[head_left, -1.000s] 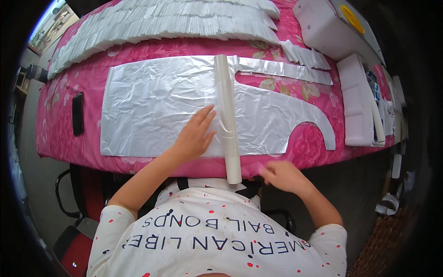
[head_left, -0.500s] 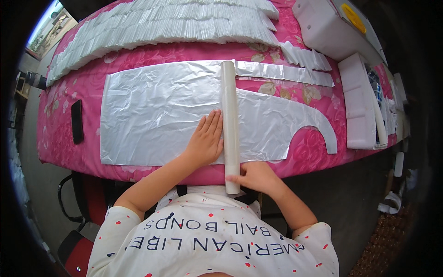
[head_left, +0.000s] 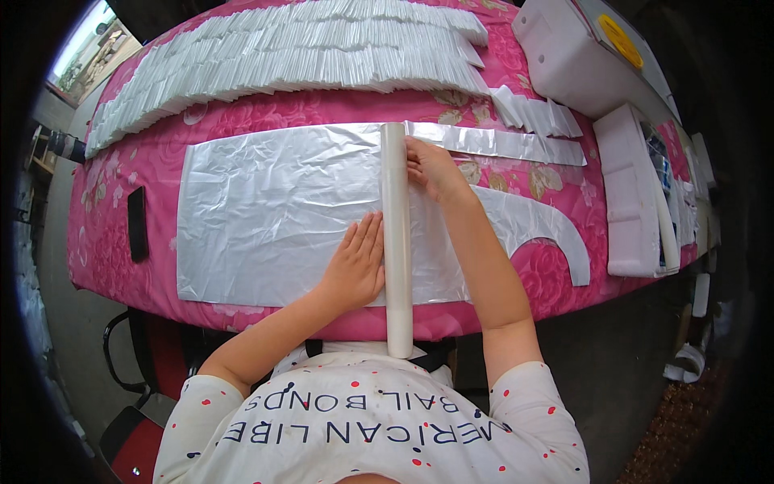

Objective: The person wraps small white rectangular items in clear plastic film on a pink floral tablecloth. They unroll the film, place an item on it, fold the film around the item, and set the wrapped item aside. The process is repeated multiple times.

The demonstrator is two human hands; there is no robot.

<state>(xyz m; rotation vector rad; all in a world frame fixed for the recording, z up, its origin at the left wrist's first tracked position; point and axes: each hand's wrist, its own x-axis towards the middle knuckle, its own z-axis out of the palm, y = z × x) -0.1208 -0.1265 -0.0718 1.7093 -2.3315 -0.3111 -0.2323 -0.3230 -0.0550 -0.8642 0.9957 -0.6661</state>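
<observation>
A thin, silvery-white plastic sheet [head_left: 266, 218] lies wrinkled on the table, its right end narrowing to a curved cut-out. Across it, pointing toward me, rests a long whitish tube [head_left: 397, 242] whose near end overhangs the table edge by my shirt. My left hand [head_left: 355, 262] is flat on the sheet just left of the tube, fingers stretched out together. At the tube's far part, on its right side, my right hand [head_left: 431, 168] has its fingers curled by the sheet's far edge; what they pinch is hidden. A narrow plastic strip [head_left: 516, 147] runs rightward beyond that hand.
Rows of folded white plastic pieces [head_left: 290, 60] cover the far side of the pink flowered tablecloth [head_left: 242, 109]. A black phone [head_left: 138, 224] lies at left. White foam boxes [head_left: 625, 194] stand at right, one beneath a yellow ring-shaped thing [head_left: 619, 42]. Red chairs [head_left: 145, 444] are below left.
My right hand has moved from the tube's near end up along its right side to the far part. My left hand stays flat beside the tube. The view has shifted slightly.
</observation>
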